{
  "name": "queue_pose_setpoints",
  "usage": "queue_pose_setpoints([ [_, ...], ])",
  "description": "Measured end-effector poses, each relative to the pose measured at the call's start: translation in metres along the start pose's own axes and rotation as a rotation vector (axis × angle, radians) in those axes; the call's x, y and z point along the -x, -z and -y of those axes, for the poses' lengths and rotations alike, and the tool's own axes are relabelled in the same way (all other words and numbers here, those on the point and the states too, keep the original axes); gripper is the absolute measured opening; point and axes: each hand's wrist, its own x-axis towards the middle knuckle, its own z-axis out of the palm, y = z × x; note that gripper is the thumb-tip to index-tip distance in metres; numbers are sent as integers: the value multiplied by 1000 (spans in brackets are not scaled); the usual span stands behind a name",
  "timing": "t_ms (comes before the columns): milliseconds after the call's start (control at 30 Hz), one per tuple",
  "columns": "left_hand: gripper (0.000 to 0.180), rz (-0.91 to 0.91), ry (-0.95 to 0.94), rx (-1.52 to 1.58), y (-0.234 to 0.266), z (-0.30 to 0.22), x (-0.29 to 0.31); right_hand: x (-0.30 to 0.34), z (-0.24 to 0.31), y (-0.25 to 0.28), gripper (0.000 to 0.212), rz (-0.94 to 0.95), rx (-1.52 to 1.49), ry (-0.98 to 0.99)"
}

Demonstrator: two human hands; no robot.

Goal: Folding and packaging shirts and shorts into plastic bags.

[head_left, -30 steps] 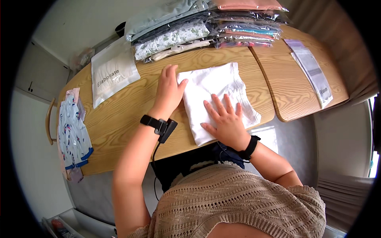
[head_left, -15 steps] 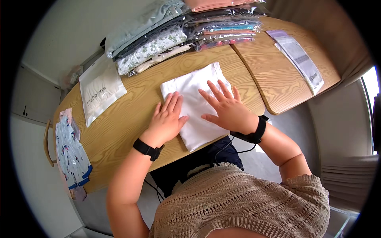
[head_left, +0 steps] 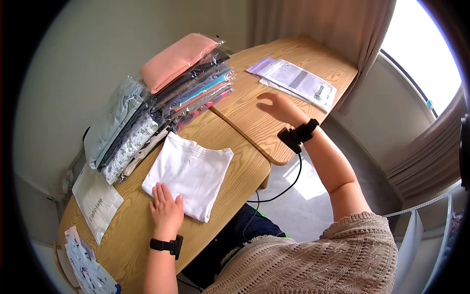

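Note:
A folded white garment, probably a shirt, lies on the wooden table in front of me. My left hand rests flat on its lower left edge, fingers stretched out and holding nothing. My right hand is off the garment, over the table's right part. Its fingers curve loosely, with a gap between thumb and fingers and nothing visible in them. Just beyond that hand lies a small pile of flat clear plastic bags with a lilac one at its left end. Black bands circle both wrists.
Bagged folded clothes stand in stacks at the back, with a salmon-pink pack on top. A white printed bag lies on the left, and a patterned garment at the near left. A seam divides the wooden table. A cable hangs from my right wrist.
My right hand has lifted off the white garment and moved right, close to the plastic bags. My left hand stays on the garment. The view has turned to the right.

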Motion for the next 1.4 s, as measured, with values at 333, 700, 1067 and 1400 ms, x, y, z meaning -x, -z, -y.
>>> queue_pose_setpoints([
  [333, 64, -24, -31, 66, -4, 8, 0, -20, -210, 48, 32, -29, 786, -752],
  [700, 66, -59, -58, 82, -8, 7, -1, -4, -250, 62, 26, -231, 647, -793],
  [1067, 64, -67, -62, 40, -12, 12, -2, -12, -169, 101, 25, -647, 652, -687],
  [1400, 64, -57, -34, 72, -12, 10, 0, -9, -8, 129, 22, -1046, 316, 164],
])
